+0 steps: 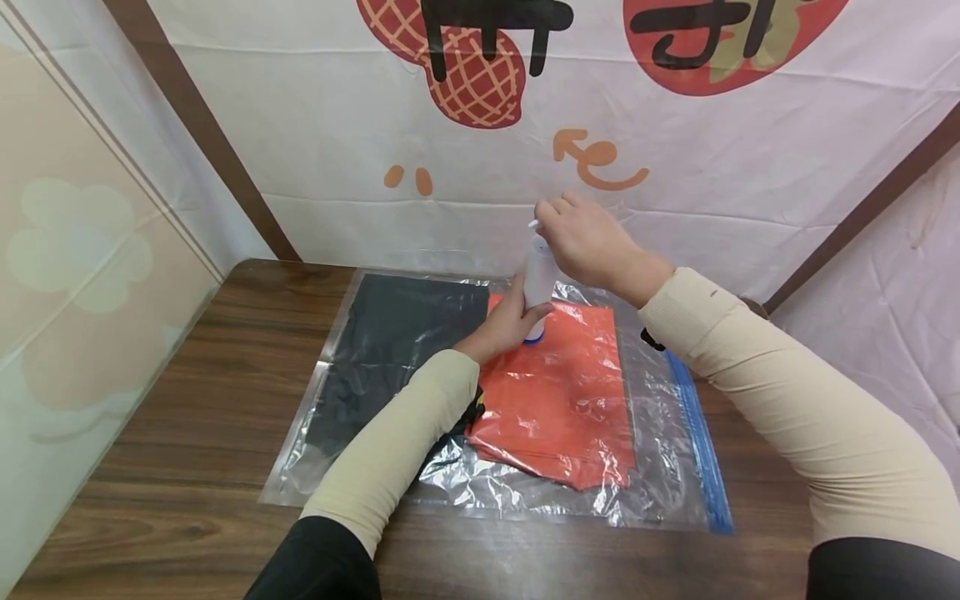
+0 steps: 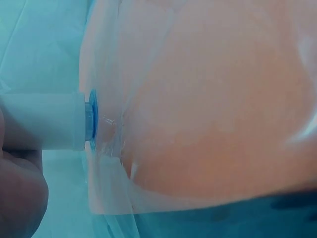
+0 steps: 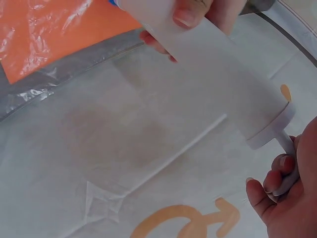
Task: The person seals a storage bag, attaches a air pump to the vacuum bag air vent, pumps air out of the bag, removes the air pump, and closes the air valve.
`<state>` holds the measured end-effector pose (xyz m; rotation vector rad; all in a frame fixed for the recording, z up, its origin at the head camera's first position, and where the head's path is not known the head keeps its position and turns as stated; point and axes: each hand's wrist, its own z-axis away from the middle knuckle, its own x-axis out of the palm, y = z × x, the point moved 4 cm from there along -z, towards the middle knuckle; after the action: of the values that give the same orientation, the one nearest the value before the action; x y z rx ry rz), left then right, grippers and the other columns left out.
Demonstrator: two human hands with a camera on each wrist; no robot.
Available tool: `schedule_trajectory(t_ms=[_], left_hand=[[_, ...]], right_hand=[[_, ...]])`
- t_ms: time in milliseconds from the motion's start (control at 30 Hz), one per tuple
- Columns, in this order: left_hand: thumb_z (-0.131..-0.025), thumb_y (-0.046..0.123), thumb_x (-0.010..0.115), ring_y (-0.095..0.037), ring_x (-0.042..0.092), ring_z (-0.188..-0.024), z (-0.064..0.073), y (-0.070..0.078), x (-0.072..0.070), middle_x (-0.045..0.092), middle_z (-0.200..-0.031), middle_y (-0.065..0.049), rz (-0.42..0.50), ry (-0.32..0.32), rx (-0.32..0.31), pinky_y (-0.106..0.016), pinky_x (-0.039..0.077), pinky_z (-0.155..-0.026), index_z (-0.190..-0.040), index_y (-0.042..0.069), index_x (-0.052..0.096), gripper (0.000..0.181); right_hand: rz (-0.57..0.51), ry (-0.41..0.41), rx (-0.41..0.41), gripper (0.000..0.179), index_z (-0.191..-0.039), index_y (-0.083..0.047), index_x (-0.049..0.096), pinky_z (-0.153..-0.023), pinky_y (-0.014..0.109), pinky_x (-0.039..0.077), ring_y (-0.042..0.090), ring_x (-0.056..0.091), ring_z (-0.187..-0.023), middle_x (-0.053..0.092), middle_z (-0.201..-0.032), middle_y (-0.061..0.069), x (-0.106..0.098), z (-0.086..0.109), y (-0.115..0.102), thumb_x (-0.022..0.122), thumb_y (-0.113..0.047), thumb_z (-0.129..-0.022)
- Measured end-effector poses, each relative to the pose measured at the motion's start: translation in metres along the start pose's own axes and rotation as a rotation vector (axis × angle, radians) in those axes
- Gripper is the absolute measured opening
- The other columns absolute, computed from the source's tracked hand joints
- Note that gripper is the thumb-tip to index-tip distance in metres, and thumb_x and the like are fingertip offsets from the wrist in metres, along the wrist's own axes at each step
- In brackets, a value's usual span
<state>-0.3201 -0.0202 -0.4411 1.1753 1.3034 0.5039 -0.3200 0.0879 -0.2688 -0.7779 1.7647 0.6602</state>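
A white hand pump (image 1: 539, 271) stands nearly upright on the blue valve (image 1: 533, 337) of a clear vacuum storage bag (image 1: 662, 454). My left hand (image 1: 508, 323) grips the pump's barrel low down. At the top, my right hand (image 1: 596, 248) curls its fingers round the handle (image 3: 283, 143), whose short rod shows below the barrel's end cap in the right wrist view. In the left wrist view the pump's nozzle (image 2: 89, 121) meets the valve. Inside the bag lie a folded orange cloth (image 1: 555, 408) and a folded dark cloth (image 1: 405, 333), side by side.
The bag lies flat on a brown wooden table (image 1: 150, 467), its blue zip edge (image 1: 699, 442) at the right. Behind the table hangs a white printed curtain (image 1: 322, 142); more sheeting (image 1: 90, 250) hangs along the left.
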Motion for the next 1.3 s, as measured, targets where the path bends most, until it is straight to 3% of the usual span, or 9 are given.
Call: schedule_trajectory(t_ms=[200,500,767,1300], left_hand=[[-0.102,0.026,0.064,-0.033,0.044,-0.137,0.0,-0.001,0.0,0.042,-0.145,-0.017,0.006,-0.001,-0.005,-0.051,0.034,-0.117,-0.157,0.006,0.014,0.077],[-0.102,0.024,0.064,-0.035,0.045,-0.137,0.0,-0.002,0.0,0.043,-0.145,-0.018,0.004,0.001,-0.029,-0.054,0.034,-0.116,-0.156,0.004,0.016,0.075],[-0.103,0.024,0.064,-0.035,0.046,-0.137,0.0,-0.003,0.001,0.044,-0.145,-0.019,-0.02,0.002,-0.037,-0.054,0.035,-0.115,-0.156,0.004,0.017,0.073],[-0.103,0.028,0.062,-0.034,0.045,-0.137,0.001,-0.004,0.003,0.043,-0.145,-0.018,-0.019,-0.011,-0.049,-0.054,0.036,-0.115,-0.156,0.006,0.017,0.073]], right_hand=[[0.0,0.004,0.017,0.011,-0.096,0.0,0.051,-0.075,0.043,0.047,0.034,0.054,-0.084,0.057,-0.085,0.015,-0.004,-0.002,0.001,0.053,-0.008,-0.104],[0.038,0.171,0.027,0.018,-0.096,0.002,0.053,-0.068,0.044,0.041,0.034,0.049,-0.079,0.053,-0.083,0.015,-0.042,-0.016,0.007,0.047,-0.012,-0.105],[0.029,0.197,0.095,0.02,-0.097,0.004,0.053,-0.076,0.047,0.042,0.037,0.049,-0.086,0.055,-0.087,0.018,-0.075,-0.027,0.011,0.041,-0.012,-0.103],[0.069,0.319,0.108,0.03,-0.108,0.007,0.054,-0.082,0.046,0.039,0.038,0.048,-0.098,0.055,-0.095,0.022,-0.123,-0.033,0.013,0.038,-0.019,-0.109]])
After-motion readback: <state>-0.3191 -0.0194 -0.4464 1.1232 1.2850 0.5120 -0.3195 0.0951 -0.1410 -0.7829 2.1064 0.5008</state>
